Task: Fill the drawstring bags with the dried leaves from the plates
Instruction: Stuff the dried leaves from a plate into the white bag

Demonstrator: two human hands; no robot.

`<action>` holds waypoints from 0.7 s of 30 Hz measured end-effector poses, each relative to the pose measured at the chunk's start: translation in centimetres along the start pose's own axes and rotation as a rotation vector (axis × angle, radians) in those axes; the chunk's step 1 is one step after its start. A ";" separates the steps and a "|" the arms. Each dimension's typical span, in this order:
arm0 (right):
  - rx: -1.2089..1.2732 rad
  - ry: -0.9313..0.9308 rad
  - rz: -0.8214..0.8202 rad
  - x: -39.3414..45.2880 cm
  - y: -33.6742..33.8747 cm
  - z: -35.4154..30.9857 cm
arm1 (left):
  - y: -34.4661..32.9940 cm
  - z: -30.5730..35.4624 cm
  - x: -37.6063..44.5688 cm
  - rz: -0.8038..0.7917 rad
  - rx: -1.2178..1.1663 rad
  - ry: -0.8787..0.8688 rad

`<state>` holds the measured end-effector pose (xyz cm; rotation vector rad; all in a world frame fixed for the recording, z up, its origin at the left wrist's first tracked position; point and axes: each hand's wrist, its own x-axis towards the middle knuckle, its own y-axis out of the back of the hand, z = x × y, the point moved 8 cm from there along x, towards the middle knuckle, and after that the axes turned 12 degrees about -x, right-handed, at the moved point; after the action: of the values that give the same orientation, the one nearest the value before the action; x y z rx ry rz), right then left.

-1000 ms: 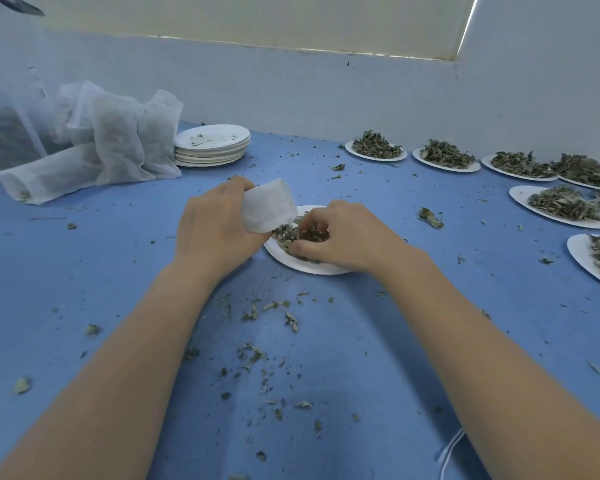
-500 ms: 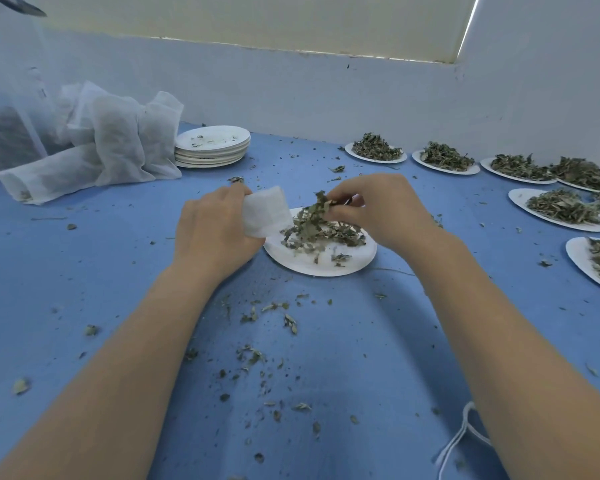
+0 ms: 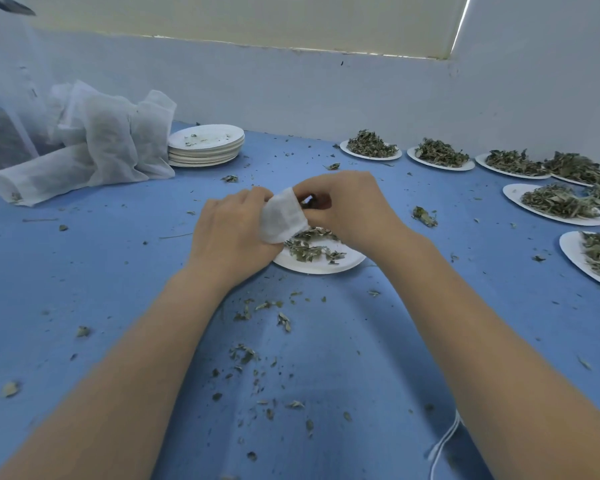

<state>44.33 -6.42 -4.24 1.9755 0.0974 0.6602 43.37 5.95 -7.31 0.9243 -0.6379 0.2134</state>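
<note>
Fingers of the right hand (image 3: 354, 209) now pinch leaves at the mouth of the drawstring bag (image 3: 282, 216), lifted from the plate (image 3: 321, 265); left hand (image 3: 231, 233) grips the bag, so filling continues.

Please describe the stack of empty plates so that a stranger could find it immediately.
On the blue table, look to the far left, beside the pile of white mesh bags. The stack of empty plates stands there; other plates lie singly and hold leaves.
</note>
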 end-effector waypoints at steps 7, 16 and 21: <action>0.253 -0.031 -0.231 -0.8 -0.7 0.0 | 0.3 -0.5 0.1 0.034 -0.074 0.051; 0.173 -0.119 -0.040 -0.3 -1.3 0.2 | 0.1 0.5 0.1 0.033 -0.063 -0.042; 0.266 -0.034 -0.267 -0.9 -2.4 -0.4 | 0.0 0.5 0.0 0.009 -0.058 -0.053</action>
<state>43.93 -5.26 -6.48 2.1756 0.4394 0.4568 43.12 5.56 -7.09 0.8742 -0.6941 0.1778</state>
